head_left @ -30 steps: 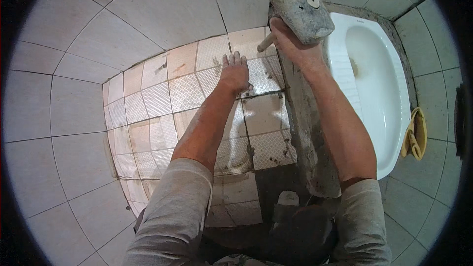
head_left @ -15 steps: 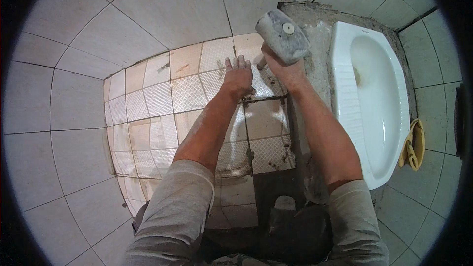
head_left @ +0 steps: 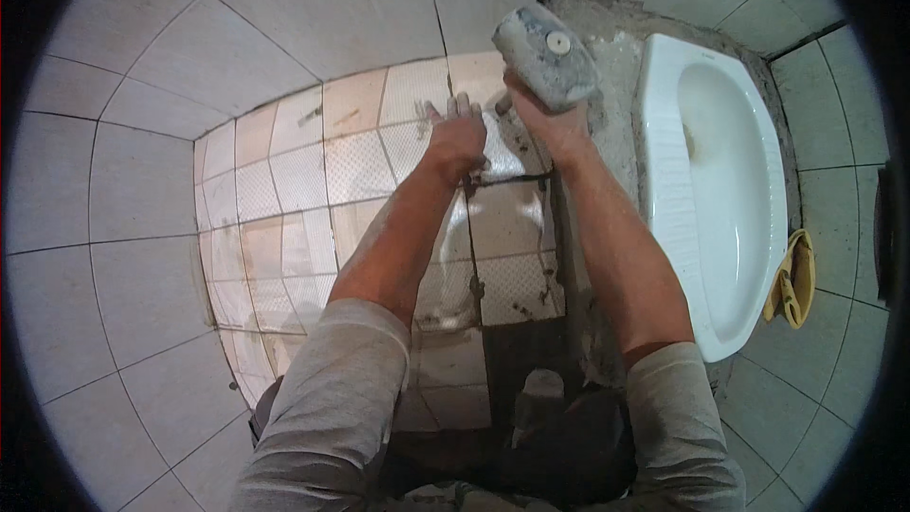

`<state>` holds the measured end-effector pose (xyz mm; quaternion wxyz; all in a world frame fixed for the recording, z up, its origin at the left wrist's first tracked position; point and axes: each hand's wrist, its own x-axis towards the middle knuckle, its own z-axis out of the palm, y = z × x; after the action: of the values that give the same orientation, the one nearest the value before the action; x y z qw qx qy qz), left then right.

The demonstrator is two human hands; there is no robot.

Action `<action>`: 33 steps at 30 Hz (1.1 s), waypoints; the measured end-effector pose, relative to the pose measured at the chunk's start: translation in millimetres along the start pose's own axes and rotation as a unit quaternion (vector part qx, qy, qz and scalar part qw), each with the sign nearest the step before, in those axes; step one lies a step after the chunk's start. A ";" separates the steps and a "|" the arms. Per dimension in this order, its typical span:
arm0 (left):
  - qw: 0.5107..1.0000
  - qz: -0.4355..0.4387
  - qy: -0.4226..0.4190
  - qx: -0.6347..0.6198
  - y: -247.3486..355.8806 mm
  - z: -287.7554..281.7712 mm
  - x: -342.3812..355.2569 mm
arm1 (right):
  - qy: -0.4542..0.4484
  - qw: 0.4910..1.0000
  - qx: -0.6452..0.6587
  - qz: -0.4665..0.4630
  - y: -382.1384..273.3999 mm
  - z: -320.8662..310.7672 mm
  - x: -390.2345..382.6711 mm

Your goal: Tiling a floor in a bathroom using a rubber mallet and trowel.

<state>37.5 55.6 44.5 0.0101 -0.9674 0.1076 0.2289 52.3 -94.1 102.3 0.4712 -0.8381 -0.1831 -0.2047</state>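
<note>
My right hand is closed around the handle of a mallet with a thick, grey, dusty head. A pale round disc shows on the head, which is held over the floor tiles near the rough mortar edge. To its left, my left hand lies flat with its fingers spread on a patterned floor tile. Just nearer than that hand, dark joints with mortar smears run around a separate tile. The mallet's head hides part of my right hand.
A white squat toilet pan is set in rough grey mortar on the right. A yellow, cloth-like thing lies beside it. Large pale wall tiles enclose the floor. Nearer to me is a dark untiled strip.
The whole view has shifted slightly. My left hand stays on the tile and my right still grips the mallet, with its head tilted a little differently.
</note>
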 end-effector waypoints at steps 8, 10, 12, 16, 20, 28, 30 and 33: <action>0.999 -0.007 0.003 -0.031 1.0 -1.4 -1.4 | -0.014 0.985 0.120 0.120 -5.9 15.5 -17.7; 0.999 -0.010 -0.003 -0.034 4.3 -4.3 -1.2 | -0.031 0.976 0.111 0.187 -4.3 15.0 -16.4; 0.999 -0.016 0.002 -0.043 8.7 -7.7 1.0 | -0.022 0.990 0.043 0.133 -0.1 11.4 -11.4; 0.997 -0.041 -0.003 -0.060 17.1 -3.5 -1.2 | -0.014 0.990 -0.141 -0.021 5.7 4.5 -6.5; 0.995 -0.056 0.009 -0.082 20.2 -0.7 2.7 | -0.017 0.969 -0.235 -0.073 8.1 -1.2 -8.7; 0.993 -0.061 -0.001 -0.097 22.0 0.5 7.0 | -0.062 0.991 -0.122 -0.011 22.4 -17.6 -21.1; 0.992 -0.068 0.009 -0.103 22.8 1.3 6.6 | -0.016 0.967 -0.220 -0.126 27.1 -16.4 -28.3; 0.992 -0.067 0.009 -0.104 23.8 0.7 6.7 | 0.000 0.952 -0.255 -0.167 31.4 -13.7 -34.8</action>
<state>38.0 31.1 41.5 -0.0759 -0.9702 0.0182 0.2293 36.1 -125.3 68.4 0.2007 -0.8879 -0.2618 -0.3208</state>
